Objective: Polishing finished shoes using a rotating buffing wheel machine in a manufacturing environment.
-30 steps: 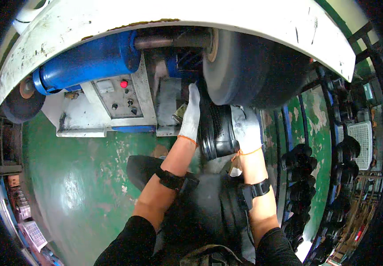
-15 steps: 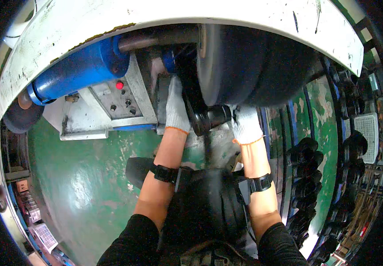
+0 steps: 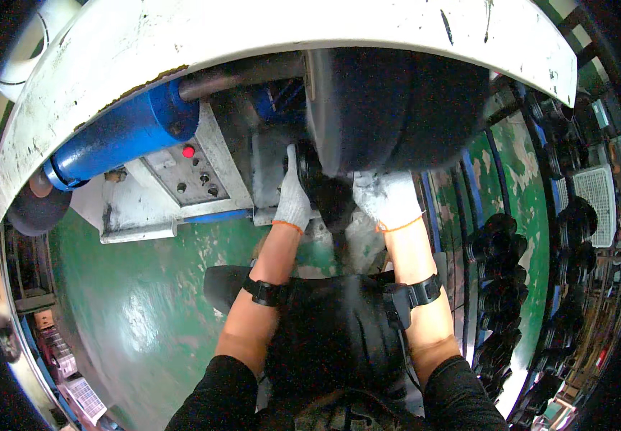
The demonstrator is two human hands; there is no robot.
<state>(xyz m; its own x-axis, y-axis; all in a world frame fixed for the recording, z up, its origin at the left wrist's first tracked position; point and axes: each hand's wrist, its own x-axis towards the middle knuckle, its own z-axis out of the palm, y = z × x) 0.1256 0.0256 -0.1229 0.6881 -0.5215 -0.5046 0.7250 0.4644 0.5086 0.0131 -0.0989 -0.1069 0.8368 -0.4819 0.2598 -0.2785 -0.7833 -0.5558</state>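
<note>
Black leather shoe [image 3: 310,171], partly blurred, sits in my head view just below and left of the broad, dark, round wheel [image 3: 404,108]. I see the white-gloved left hand [image 3: 293,192] holding its side farther from the wheel, one digit lying straight. The white-gloved right hand [image 3: 386,197] is just under the wheel; its fingertips are unclear, so I cannot tell how open it is or whether it grips.
</note>
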